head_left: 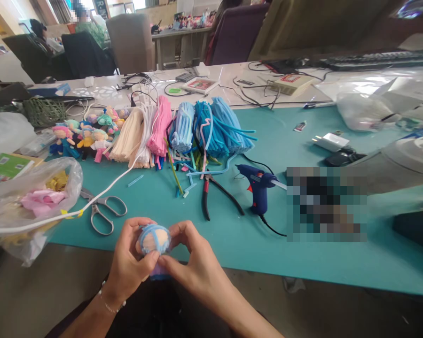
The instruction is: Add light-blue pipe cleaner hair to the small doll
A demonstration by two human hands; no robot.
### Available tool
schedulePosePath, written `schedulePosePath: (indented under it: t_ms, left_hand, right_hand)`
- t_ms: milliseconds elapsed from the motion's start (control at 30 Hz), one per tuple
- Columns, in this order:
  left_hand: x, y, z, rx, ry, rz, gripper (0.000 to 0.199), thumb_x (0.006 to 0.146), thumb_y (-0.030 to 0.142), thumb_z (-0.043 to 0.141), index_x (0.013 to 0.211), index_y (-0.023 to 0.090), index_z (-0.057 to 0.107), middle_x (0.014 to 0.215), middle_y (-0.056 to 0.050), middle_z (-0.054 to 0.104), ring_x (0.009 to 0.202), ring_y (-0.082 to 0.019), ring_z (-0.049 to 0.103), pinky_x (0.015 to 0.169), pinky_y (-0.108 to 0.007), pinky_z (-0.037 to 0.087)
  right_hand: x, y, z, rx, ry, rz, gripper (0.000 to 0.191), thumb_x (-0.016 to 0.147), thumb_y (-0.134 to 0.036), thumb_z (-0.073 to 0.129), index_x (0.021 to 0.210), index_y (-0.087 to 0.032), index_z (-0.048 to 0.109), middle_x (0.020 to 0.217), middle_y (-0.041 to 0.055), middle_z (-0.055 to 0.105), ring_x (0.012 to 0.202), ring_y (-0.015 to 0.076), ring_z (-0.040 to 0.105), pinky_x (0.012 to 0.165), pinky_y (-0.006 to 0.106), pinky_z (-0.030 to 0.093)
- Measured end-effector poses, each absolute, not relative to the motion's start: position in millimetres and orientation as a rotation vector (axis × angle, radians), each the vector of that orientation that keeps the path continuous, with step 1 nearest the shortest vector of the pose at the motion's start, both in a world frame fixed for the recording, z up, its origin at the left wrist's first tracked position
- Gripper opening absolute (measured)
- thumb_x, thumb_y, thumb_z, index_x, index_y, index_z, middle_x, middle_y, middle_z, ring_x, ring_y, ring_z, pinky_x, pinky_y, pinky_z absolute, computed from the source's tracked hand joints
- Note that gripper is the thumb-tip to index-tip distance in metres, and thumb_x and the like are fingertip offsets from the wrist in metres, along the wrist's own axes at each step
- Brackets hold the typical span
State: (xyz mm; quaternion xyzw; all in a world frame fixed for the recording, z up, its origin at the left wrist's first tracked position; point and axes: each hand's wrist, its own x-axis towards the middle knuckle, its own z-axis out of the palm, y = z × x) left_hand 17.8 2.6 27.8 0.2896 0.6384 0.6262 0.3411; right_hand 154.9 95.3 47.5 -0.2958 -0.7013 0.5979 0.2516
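Just past the table's near edge, both hands hold a small fuzzy doll, its beige round head crossed by light-blue pipe-cleaner strips. My left hand wraps around the head's left side, thumb on the front. From the right, my right hand pinches the doll with thumb and bent fingers. A bit of purple and blue shows beneath the head; the rest of the doll is hidden. Scissors lie beyond my left hand. Pliers with dark handles and a blue glue gun rest beyond my right.
Bundles of pipe cleaners in several colours stand along the green mat. Finished small dolls cluster at the left. A plastic bag sits near the left edge, crossed by a white cable. A blurred-out patch hides part of the right side.
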Motion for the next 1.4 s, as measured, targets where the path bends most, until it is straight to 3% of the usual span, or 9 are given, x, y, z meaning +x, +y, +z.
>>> schedulePosePath:
  t_ms: [333,567,733,1000,1400]
  left_hand:
    - [25,5,38,0.700,1.674,1.697,0.044,0.065,0.014,0.067,0.107,0.023,0.056,0.097,-0.003,0.070,0.072,-0.015,0.067,0.064,-0.025,0.054]
    - [22,4,28,0.775,1.735,1.813,0.044,0.069,0.013,0.071,0.110,0.022,0.055,0.104,-0.005,0.066,0.085,-0.018,0.068,0.072,-0.026,0.056]
    - [25,4,17,1.012,1.754,1.953,0.042,0.073,0.011,0.071,0.111,0.023,0.056,0.113,-0.006,0.061,0.103,-0.021,0.065,0.085,-0.032,0.057]
    - [27,11,17,1.369,1.774,2.063,0.049,0.074,0.004,0.070,0.116,0.024,0.056,0.114,-0.006,0.057,0.103,-0.020,0.062,0.085,-0.034,0.058]
    - [34,11,15,1.076,1.692,2.061,0.044,0.073,0.007,0.070,0.111,0.025,0.058,0.113,-0.004,0.059,0.102,-0.017,0.064,0.084,-0.027,0.057]
  right_hand:
    - [156,99,46,-0.767,-1.800,1.902,0.032,0.077,-0.020,0.073,0.098,-0.023,0.049,0.082,-0.0026,0.064,0.078,0.0167,0.065,0.066,0.028,0.052]
    - [159,97,50,-0.706,-2.036,1.274,0.013,0.078,-0.013,0.067,0.076,-0.022,0.058,0.079,-0.0012,0.055,0.074,0.0164,0.056,0.066,0.029,0.047]
    - [157,90,49,-0.699,-2.066,1.229,0.011,0.077,-0.010,0.069,0.075,-0.021,0.068,0.076,-0.0008,0.056,0.072,0.0166,0.058,0.065,0.029,0.047]
    - [157,91,48,-0.736,-2.006,1.213,0.014,0.074,-0.007,0.069,0.077,-0.020,0.070,0.074,-0.0005,0.056,0.072,0.0168,0.057,0.066,0.029,0.046]
    - [154,96,53,-0.682,-1.829,1.656,0.017,0.076,-0.006,0.063,0.067,-0.020,0.064,0.073,-0.0023,0.054,0.070,0.0135,0.053,0.068,0.025,0.044]
